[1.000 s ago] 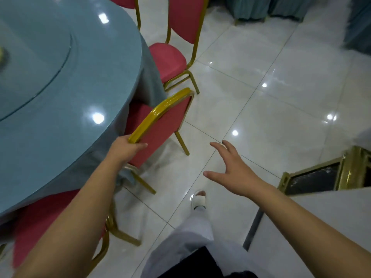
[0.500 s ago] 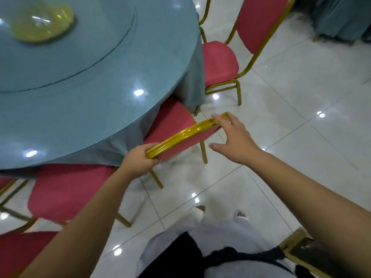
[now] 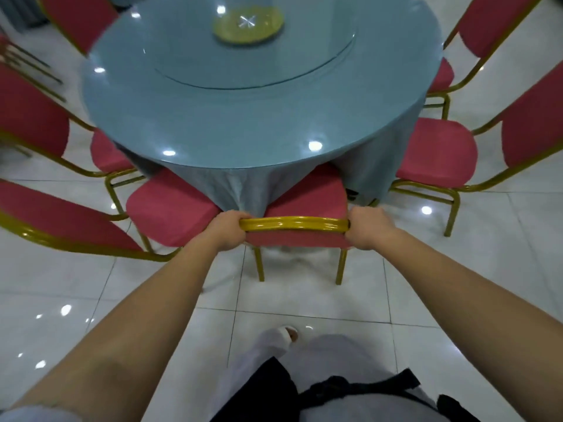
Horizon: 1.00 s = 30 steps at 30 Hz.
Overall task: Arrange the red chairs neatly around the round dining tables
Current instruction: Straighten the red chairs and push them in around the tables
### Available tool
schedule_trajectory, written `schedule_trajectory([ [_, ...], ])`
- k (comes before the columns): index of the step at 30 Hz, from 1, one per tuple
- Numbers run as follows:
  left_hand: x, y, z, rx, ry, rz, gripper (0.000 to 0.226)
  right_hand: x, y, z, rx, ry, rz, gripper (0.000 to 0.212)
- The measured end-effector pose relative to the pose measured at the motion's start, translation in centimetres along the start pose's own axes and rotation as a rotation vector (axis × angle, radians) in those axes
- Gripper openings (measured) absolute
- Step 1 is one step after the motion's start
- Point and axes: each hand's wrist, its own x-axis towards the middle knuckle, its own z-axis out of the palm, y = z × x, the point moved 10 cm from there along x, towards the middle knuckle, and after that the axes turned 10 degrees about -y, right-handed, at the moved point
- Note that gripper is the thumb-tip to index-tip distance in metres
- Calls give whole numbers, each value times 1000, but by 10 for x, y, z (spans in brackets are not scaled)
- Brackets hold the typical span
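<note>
We have both hands on the red chair [image 3: 294, 224] now. Half a second ago our right hand [image 3: 367, 228] was only reaching its gold top rail, and a second ago it hung free over the floor. Now our left hand [image 3: 227, 231] grips the rail's left end and the right grips the other end, fingers curled round it. The chair faces the near edge of the round table [image 3: 243, 123] squarely, seat partly under the hanging tablecloth [image 3: 240, 184] and set between the left neighbour [image 3: 170, 205] and the right neighbour [image 3: 435, 153]. We judge it nearly placed; a small straightening push may remain.
</note>
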Motion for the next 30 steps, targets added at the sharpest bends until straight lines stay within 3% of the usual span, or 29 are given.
schedule_trajectory([
  [5, -63, -2, 50, 42, -55, -48, 58, -43, -9, 38, -140, -67, -146, 13],
  [11, -127, 6, 121, 84, -12, -87, 59, -98, -1, 79, -261, -113, -283, 2],
  [15, -154, 14, 155, 90, -9, -89, 59, -123, 18, 90, -310, -150, -303, 9],
  [19, -162, 12, 163, 23, -40, -116, 58, -132, 27, 93, -276, -156, -280, 19],
  [22, -167, 16, 170, -41, -65, -78, 56, -139, 41, 109, -70, -118, -270, 26],
  [25, -182, 17, 175, -202, 102, -55, 55, -153, 63, 123, 245, 68, -245, 49],
  [30, -184, 17, 174, -289, 305, -41, 84, -150, 68, 133, 499, 102, -174, 113],
])
